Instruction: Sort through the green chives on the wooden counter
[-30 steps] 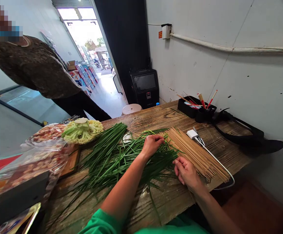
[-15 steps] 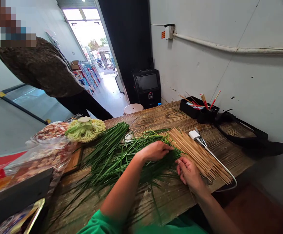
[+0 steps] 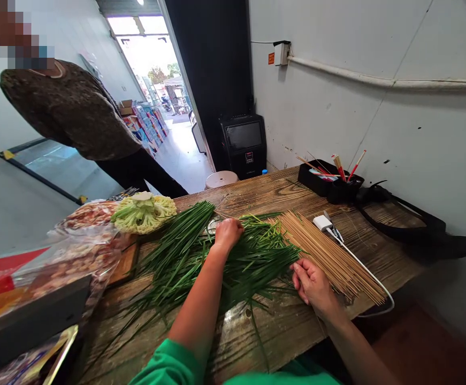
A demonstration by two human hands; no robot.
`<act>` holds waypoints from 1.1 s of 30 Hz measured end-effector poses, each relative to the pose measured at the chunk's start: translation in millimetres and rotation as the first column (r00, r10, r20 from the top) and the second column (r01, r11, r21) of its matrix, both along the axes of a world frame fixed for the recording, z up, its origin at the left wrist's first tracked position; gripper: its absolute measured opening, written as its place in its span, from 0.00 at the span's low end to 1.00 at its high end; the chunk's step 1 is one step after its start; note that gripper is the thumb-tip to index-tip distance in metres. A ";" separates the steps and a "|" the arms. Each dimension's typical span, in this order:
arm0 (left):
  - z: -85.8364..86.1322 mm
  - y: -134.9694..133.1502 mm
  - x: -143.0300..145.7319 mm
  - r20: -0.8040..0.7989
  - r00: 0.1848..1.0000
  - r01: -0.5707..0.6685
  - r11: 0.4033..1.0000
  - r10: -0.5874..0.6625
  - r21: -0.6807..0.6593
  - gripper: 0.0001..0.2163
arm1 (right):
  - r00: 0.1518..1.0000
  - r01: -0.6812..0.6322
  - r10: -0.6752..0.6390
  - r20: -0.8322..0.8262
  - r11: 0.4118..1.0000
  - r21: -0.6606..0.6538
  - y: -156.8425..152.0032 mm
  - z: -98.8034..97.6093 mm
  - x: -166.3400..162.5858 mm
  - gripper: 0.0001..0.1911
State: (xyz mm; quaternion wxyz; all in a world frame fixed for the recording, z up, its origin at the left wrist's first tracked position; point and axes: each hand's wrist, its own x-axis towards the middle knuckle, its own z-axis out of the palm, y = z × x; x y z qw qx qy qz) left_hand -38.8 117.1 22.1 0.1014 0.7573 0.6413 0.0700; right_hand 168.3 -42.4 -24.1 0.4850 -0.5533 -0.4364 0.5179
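Note:
Long green chives (image 3: pixel 257 267) lie in loose bunches across the wooden table, with a neater bunch (image 3: pixel 188 224) behind them on the left. My left hand (image 3: pixel 228 233) is over the back of the chives, fingers curled closed, beside a partly covered white round thing (image 3: pixel 211 227). Whatever its fingertips hold is hidden. My right hand (image 3: pixel 308 278) is pinched closed at the right-hand ends of the front chives; what lies between its thumb and finger is too small to make out. Just right of the chives, many thin wooden skewers (image 3: pixel 329 256) lie in a flat row.
A cauliflower (image 3: pixel 144 213) and plastic bags of food (image 3: pixel 76 251) sit at left. A white charger with cable (image 3: pixel 321 223), a black organizer (image 3: pixel 316 181) and a black strap (image 3: pixel 409 222) lie to the right. Another person (image 3: pixel 68 107) stands beyond the table.
My left hand has moved left and back, away from the right-hand ends of the chives. My right hand has stayed in place. The other person's body has turned slightly.

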 end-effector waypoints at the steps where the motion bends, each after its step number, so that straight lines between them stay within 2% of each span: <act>1: 0.4 -0.8 2.3 0.022 1.000 -0.002 1.000 0.001 0.014 0.09 | 1.000 -0.004 0.004 -0.005 1.000 -0.002 -0.1 -0.1 0.1 0.17; 4: 4.7 -6.9 15.7 0.182 0.982 0.049 0.998 -0.053 0.026 0.11 | 1.000 -0.012 0.012 -0.011 1.000 -0.003 -0.9 0.1 -0.2 0.16; 8: 11.1 -22.0 41.6 0.439 0.877 0.224 0.974 -0.195 -0.014 0.11 | 1.000 -0.019 0.019 -0.006 1.000 0.003 -1.5 0.1 -1.2 0.16; 14: 12.9 -31.7 54.5 0.619 0.771 0.226 0.973 -0.150 -0.046 0.11 | 1.000 -0.015 0.015 0.003 1.000 0.002 -0.2 -2.3 -1.5 0.16; 20: 10.6 -32.2 55.5 0.706 0.694 0.274 0.959 -0.143 -0.075 0.12 | 0.999 -0.020 0.019 -0.039 1.000 -0.010 -0.2 -2.7 -0.7 0.17; 33: -2.1 -29.2 60.6 0.767 0.632 0.241 0.969 -0.111 -0.058 0.11 | 0.999 -0.020 0.019 -0.039 0.999 -0.031 -1.0 2.4 -2.2 0.17</act>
